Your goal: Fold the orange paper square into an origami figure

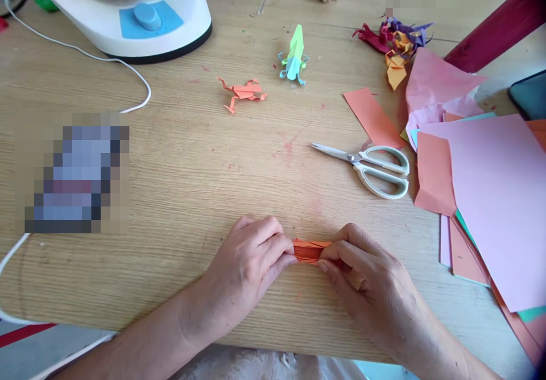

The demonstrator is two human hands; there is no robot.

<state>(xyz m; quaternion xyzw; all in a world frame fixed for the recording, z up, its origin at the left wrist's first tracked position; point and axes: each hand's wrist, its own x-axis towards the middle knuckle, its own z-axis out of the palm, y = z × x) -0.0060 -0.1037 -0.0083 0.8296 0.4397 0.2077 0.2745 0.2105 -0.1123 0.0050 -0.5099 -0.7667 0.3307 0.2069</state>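
Note:
A narrow piece of folded orange paper (pixel 307 251) is stretched level between my two hands, low over the wooden table near its front edge. My left hand (pixel 258 255) pinches its left end between thumb and fingers. At the right end, the thumb and fingers of my right hand (pixel 367 275) are closed on it. The fingertips cover both ends of the paper; its middle shows long creases and a darker hollow. Further back lie a folded orange paper figure (pixel 245 92) and a green and blue one (pixel 294 56).
Scissors (pixel 352 157) lie beyond my right hand. Coloured paper sheets (pixel 499 198) cover the right side, with a pile of small folded figures (pixel 398 41) behind. A white device (pixel 170 33) stands back left; a blurred phone (pixel 74 175) and white cable are at left.

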